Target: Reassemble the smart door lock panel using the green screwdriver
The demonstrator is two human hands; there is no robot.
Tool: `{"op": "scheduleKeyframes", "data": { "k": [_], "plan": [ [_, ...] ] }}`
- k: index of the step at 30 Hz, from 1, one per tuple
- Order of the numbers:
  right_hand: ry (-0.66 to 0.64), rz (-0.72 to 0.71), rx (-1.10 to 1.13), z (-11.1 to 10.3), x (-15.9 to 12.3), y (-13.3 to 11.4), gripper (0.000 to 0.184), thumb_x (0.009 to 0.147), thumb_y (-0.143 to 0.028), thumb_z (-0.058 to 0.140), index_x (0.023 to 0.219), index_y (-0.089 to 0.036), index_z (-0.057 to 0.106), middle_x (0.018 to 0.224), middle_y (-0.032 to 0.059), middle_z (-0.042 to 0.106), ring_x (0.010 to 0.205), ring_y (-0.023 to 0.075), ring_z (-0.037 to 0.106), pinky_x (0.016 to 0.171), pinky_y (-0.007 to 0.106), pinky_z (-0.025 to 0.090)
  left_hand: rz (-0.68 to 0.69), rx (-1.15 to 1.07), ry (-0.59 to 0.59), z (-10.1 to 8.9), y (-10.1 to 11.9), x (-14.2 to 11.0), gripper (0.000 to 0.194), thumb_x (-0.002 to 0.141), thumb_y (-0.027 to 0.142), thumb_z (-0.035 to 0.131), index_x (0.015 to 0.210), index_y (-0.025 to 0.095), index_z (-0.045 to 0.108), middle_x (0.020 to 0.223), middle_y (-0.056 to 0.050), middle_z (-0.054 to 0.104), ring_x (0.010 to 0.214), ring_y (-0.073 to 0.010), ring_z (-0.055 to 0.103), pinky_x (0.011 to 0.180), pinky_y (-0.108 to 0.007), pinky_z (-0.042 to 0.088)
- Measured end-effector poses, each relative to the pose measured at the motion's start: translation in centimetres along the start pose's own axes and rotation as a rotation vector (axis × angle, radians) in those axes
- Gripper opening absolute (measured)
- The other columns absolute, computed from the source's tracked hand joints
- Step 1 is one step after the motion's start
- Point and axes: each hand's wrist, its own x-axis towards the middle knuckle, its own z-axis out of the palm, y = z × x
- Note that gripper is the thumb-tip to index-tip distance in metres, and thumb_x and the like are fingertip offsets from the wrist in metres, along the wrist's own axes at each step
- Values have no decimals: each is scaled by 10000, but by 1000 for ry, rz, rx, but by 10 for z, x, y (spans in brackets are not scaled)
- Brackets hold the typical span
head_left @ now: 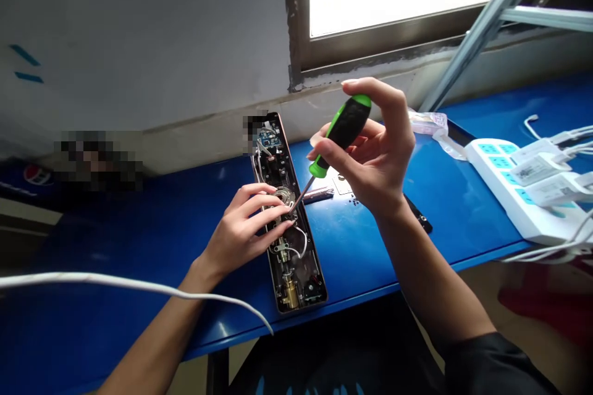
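Note:
A long open door-lock body [308, 271] lies on the blue table [139, 222], its circuit board, wires and brass parts showing. My left hand [243, 228] rests on its middle, fingers stretched flat across the round metal part. My right hand [375, 148] is closed around the black-and-green handle of a screwdriver [340, 133]. The shaft slants down and left, and its tip meets the lock beside my left fingertips.
A white power strip [514, 191] with several white plugs and cables sits at the right. A white cable [139, 287] crosses the lower left. A small metal part [319, 195] and a dark flat piece [419, 216] lie by the lock. Wall and window behind.

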Motion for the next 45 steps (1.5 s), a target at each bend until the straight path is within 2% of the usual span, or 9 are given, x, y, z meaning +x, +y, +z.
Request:
{"op": "scheduleKeyframes", "data": {
  "k": [4, 13, 20, 33, 36, 38, 40, 42, 45],
  "plan": [
    [55, -5, 43, 3, -7, -1, 492, 857, -335, 830, 1276, -310, 575, 904, -41, 702, 711, 157, 750, 638, 311, 681, 11, 51, 30, 1, 2, -7, 259, 861, 130, 831, 1094, 172, 724, 1031, -68, 771, 1116, -266, 639, 932, -441, 602],
    [90, -4, -3, 0, -15, -7, 467, 836, -229, 808, 1232, -341, 590, 817, -47, 686, 618, 181, 731, 544, 342, 659, 24, 138, 70, 5, 16, -13, 80, 942, 212, 759, 987, 167, 711, 923, -68, 768, 1065, -269, 673, 860, -409, 578],
    [167, -22, -90, -7, -18, -1, 487, 840, -264, 796, 1265, -346, 573, 797, -55, 687, 621, 189, 739, 570, 364, 676, 27, 135, 66, 5, 16, -11, 20, 961, 187, 725, 967, 173, 712, 936, -73, 772, 1039, -256, 683, 843, -395, 584],
    [124, -97, -87, -7, -20, 3, 536, 840, -315, 823, 1293, -338, 537, 821, -44, 681, 650, 188, 744, 551, 336, 666, -20, 165, 183, 9, 22, -14, 128, 886, 154, 811, 968, 187, 719, 896, -38, 778, 958, -231, 680, 787, -373, 585],
    [62, -79, -101, -6, -22, -1, 572, 892, -384, 759, 1392, -353, 484, 943, 1, 727, 714, 214, 760, 611, 384, 693, -50, 179, 194, 10, 21, -15, 129, 880, 158, 820, 951, 201, 721, 882, -23, 779, 951, -227, 681, 780, -371, 581],
    [-14, -37, -119, -5, -23, -6, 637, 935, -402, 689, 1498, -376, 393, 1195, 62, 723, 825, 239, 780, 673, 410, 711, -68, 188, 202, 11, 20, -15, 144, 868, 154, 832, 948, 204, 723, 880, -17, 780, 949, -230, 681, 781, -376, 578],
    [-67, -5, -189, -3, -25, -12, 673, 971, -401, 622, 1556, -424, 290, 1490, 84, 576, 906, 238, 782, 728, 416, 718, -88, 180, 206, 11, 19, -16, 147, 867, 160, 835, 952, 209, 726, 879, -15, 780, 950, -234, 681, 790, -384, 581],
    [-38, -32, -240, -1, -26, -16, 678, 970, -414, 622, 1549, -453, 271, 1633, 68, 411, 881, 216, 779, 731, 412, 721, -106, 157, 207, 11, 18, -15, 153, 871, 196, 838, 980, 215, 732, 902, -24, 781, 965, -242, 681, 814, -401, 593],
    [70, -125, -232, 1, -27, -18, 679, 916, -428, 702, 1502, -432, 359, 1618, 63, 419, 787, 196, 766, 701, 421, 724, -109, 130, 196, 11, 18, -14, 251, 856, 275, 863, 1064, 217, 736, 992, -54, 786, 1022, -267, 675, 868, -441, 607]
  ]
}}
